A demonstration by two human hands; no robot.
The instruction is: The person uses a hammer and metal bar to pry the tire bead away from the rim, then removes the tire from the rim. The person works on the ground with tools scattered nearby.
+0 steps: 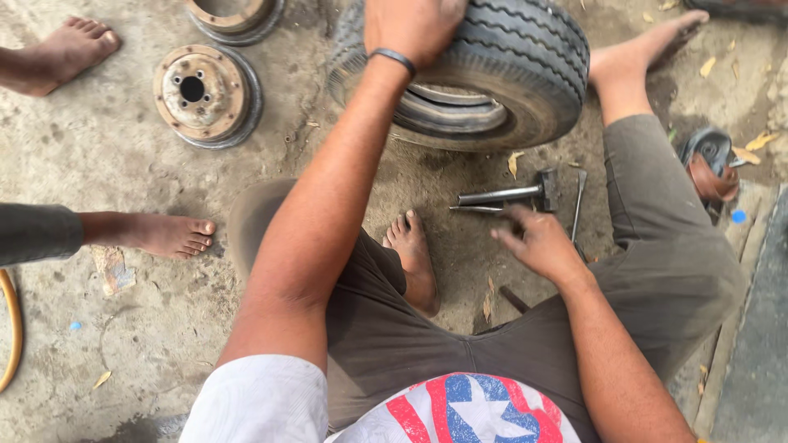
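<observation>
Black tyre [492, 66] edge under left hand [410, 25] grip, right hand [538, 242] released, reaching hammer [513, 194]

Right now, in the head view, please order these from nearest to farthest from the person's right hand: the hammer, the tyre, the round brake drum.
From the right hand:
1. Hammer, lying on the ground just beyond the fingertips.
2. Tyre, farther ahead, under the left hand.
3. Brake drum, far off to the left, on the ground.

One tyre [509, 74], two wheel hubs [201, 94], one hammer [513, 194], and two hands [538, 242] show.
</observation>
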